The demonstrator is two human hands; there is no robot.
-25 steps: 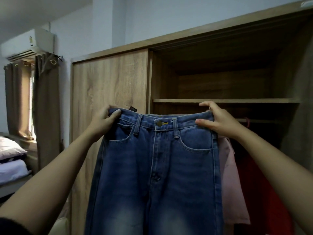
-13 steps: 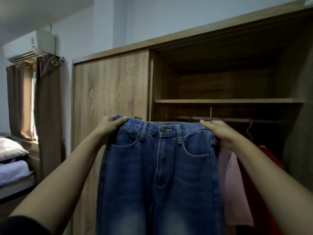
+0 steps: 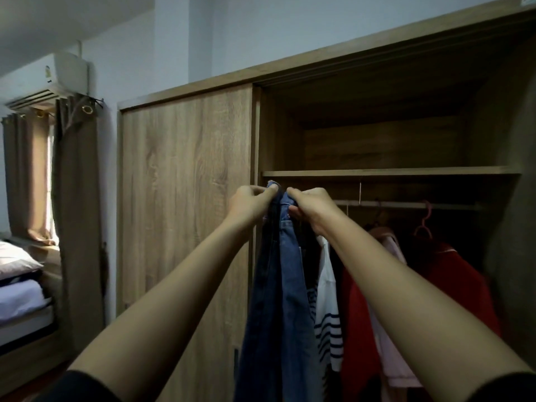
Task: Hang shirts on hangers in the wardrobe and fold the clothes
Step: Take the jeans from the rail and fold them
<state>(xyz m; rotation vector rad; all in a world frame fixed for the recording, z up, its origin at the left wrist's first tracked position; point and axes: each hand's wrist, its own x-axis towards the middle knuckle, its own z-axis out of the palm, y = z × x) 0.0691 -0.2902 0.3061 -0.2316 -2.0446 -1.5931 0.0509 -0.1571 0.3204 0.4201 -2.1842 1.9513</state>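
Blue jeans (image 3: 278, 300) hang in front of me, folded lengthwise so the two halves lie together. My left hand (image 3: 251, 203) pinches one side of the waistband and my right hand (image 3: 311, 208) grips the other side; the two hands almost touch. Behind the jeans is the open wardrobe (image 3: 391, 172) with a hanging rail (image 3: 406, 204). On the rail hang a white striped shirt (image 3: 327, 309), a red garment (image 3: 452, 285) and a pink garment (image 3: 391, 358). A pink hanger (image 3: 424, 221) hooks over the rail.
The wardrobe's sliding door (image 3: 185, 213) is closed on the left. Brown curtains (image 3: 75, 198) and an air conditioner (image 3: 49, 79) are at the far left, with a bed and pillow (image 3: 17, 262) below them.
The jeans were held spread flat by the waistband. My hands have come together, folding the jeans in half lengthwise, which uncovers the striped shirt and red garment behind.
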